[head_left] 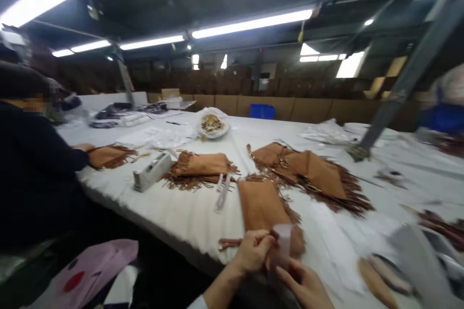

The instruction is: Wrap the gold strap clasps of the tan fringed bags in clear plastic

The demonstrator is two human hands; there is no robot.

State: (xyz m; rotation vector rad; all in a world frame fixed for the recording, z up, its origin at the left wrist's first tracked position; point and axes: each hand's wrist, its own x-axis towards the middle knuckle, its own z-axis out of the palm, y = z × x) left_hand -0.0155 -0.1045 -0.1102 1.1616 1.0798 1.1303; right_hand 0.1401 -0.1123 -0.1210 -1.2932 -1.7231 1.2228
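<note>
bare left hand (254, 252), bare right hand (303, 281), left forearm (226, 281) bare too, tiny bit of pale whitish-blue sleeve (198, 303) peeking in at the bottom edge, kinda blurry tbh

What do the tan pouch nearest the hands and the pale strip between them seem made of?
Pouch: probably leather, suede or imitation, matte, given its dull tan face and stringy fringe. Strip: likely thin, smooth plastic, as it looks translucent; blur leaves the kind open.

A long white bench (195, 207) carries a tan fringed bag (259, 203) near its front edge, a second fringed bag (205, 163) leftward beside a pale oblong box (152, 172), a heap of fringed bags (326, 174) to the right, and a clear plastic bag (224, 129) farther back.
</note>
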